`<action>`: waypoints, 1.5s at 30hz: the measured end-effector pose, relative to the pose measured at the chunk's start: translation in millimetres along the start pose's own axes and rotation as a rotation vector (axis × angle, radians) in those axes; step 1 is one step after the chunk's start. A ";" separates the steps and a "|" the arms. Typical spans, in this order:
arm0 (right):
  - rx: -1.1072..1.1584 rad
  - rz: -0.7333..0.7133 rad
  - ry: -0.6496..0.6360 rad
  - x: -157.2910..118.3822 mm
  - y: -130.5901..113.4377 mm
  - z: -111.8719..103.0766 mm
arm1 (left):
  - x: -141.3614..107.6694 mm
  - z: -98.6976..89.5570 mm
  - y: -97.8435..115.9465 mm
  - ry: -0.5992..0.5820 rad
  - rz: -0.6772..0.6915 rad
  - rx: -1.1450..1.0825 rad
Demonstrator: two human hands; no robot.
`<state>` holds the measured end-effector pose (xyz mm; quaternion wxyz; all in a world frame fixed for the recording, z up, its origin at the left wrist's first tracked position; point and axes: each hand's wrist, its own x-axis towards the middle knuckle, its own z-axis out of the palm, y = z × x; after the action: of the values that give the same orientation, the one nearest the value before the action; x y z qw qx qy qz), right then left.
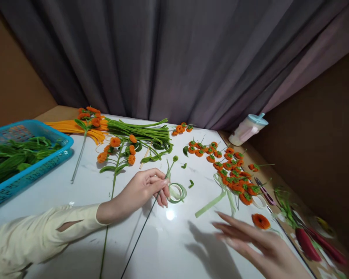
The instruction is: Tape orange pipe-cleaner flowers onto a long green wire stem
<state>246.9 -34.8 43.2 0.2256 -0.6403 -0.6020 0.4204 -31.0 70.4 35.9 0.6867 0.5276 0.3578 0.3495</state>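
Observation:
My left hand [151, 188] pinches a long thin dark flower stem [141, 232] between thumb and fingers. A small green bud [175, 158] tops this stem, which slants down toward the table's near edge. Just beyond those fingers lies a roll of pale green tape [177, 193]. My right hand [250, 240] hovers at the lower right, fingers stretched out and holding nothing. A loose strip of light green tape [211, 205] is close to its fingertips. One orange flower [261, 221] rests beside this hand.
A blue basket [66, 145] of green leaves stands left. Behind are green pipe cleaners [139, 130] and an assembled orange flower spray [115, 164]. Many orange flower heads [232, 170] spread rightward. Scissors [266, 192], red-handled pliers [308, 244] and a lidded cup [248, 128] lie along the right edge.

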 end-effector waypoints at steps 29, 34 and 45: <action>0.612 -0.260 -0.267 140.4 -90.2 64.9 | 0.7 -1.8 -2.8 -0.027 0.075 -0.023; 0.631 -0.296 -0.214 142.0 -85.5 66.5 | 1.9 -1.3 0.6 -0.029 0.055 -0.020; 0.740 -0.372 -0.219 134.2 -86.7 69.6 | -2.9 -1.1 3.2 -0.034 0.139 -0.096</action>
<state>129.7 94.0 38.4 0.4467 -0.3484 -0.5361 0.6258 -33.8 69.1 39.2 0.6912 0.5234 0.2913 0.4042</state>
